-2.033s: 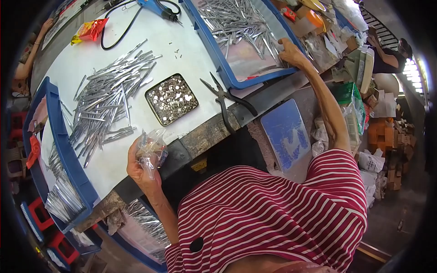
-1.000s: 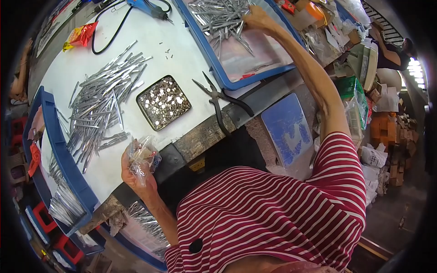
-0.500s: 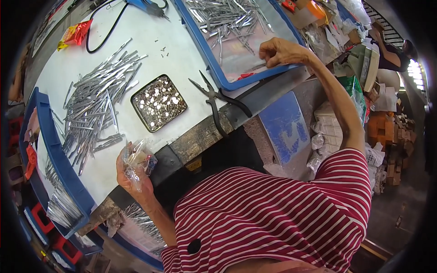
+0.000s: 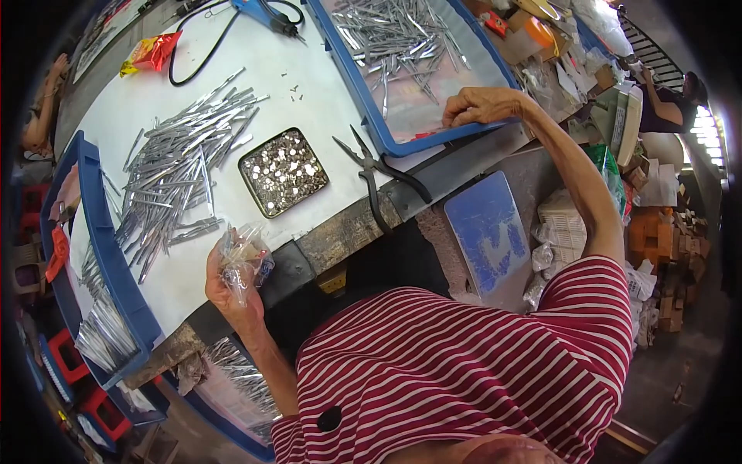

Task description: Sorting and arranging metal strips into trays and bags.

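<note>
Fairly bright, even light covers the white tabletop [image 4: 321, 108]. Small discs [image 4: 280, 170] glint, the clear bag [image 4: 242, 269] left of centre catches highlights, and 1 slatted opening [image 4: 706, 133] at far right burns white. Deep shadow lies below the tabletop. Edges bow toward the black, softer rim.

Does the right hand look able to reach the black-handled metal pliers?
Likely yes: the right hand is at the near rim of the blue plastic tray, and the black-handled metal pliers lie uncovered beside that tray.
</note>
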A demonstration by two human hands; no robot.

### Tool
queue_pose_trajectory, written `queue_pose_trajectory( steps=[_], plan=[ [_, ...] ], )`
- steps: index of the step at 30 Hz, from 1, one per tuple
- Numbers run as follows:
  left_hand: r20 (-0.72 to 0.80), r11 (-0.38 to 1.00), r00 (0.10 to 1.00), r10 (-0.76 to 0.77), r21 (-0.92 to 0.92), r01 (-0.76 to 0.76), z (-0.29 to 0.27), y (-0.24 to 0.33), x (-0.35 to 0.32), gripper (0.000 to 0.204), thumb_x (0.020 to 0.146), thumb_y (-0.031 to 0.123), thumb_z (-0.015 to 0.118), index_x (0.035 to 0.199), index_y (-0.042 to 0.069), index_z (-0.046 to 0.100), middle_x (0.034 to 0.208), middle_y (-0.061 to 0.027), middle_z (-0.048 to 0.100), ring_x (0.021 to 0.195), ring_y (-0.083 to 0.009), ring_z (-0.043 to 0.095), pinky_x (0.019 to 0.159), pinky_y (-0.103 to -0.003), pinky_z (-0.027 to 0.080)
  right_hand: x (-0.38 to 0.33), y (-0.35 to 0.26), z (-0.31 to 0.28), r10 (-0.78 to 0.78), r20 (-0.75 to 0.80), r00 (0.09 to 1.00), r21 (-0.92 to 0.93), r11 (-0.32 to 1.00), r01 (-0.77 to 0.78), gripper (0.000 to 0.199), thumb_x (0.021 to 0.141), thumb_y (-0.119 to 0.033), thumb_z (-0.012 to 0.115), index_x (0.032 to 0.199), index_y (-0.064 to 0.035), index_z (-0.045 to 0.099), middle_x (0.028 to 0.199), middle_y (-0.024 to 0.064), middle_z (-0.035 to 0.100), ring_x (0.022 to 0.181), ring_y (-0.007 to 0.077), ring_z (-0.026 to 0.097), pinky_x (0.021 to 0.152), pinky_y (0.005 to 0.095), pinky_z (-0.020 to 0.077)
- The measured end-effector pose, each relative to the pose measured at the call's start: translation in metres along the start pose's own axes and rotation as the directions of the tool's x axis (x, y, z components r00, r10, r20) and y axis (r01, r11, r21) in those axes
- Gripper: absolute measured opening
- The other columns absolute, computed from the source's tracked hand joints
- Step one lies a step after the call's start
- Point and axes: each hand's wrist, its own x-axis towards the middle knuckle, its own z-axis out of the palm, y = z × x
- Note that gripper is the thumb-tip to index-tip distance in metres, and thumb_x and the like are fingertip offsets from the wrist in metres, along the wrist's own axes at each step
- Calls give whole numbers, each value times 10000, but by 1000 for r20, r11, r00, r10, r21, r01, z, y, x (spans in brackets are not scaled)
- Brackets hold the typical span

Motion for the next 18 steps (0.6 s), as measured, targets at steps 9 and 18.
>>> queue_pose_trajectory(
  steps=[9, 18],
  plan=[
    [6, 999, 1000, 1, -49, -1, 0, -1, 0, 436, 712, 49, 603, 1102, -54, 438, 1002, -135, 523, 854, -195, 547, 744, -320, 483, 0, -9, -7, 20, 59, 998, -193, 981, -8, 261, 785, -223, 483, 885, 1, 573, 827, 97, 538, 783, 191, 493, 709, 280, 371],
    [-8, 999, 1000, -1, -44, 0, 2, 1, 0, 443, 703, 45, 610, 1102, -48, 444, 983, -129, 533, 850, -195, 547, 745, -325, 483, 3, -8, -5, 29, 100, 995, 11, 999, -31, 267, 786, -229, 493, 895, 10, 541, 732, 27, 541, 691, 108, 466, 635, 248, 381]
  ],
)
